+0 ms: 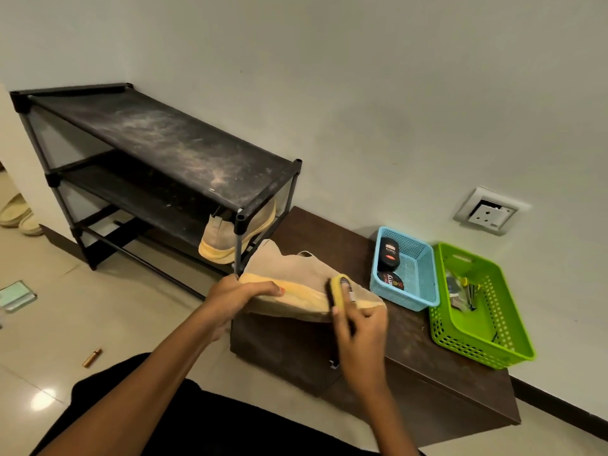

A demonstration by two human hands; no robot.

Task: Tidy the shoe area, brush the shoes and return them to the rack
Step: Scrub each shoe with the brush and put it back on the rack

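Observation:
A beige suede shoe with a yellow sole [296,274] lies on its side above the dark wooden bench [404,343]. My left hand [240,297] grips its heel end. My right hand [358,330] holds a yellow shoe brush [340,289] with its bristles pressed against the shoe's side near the sole. The matching shoe [227,238] sits on the middle shelf of the black rack [171,149], at its right end. The rack's top shelf is dusty and bare.
A blue basket [424,278] with polish tins and a green basket [487,334] with small tools stand on the bench against the wall. A wall socket [490,213] is above them. A small golden tube [92,357] lies on the tiled floor; pale slippers [16,213] at far left.

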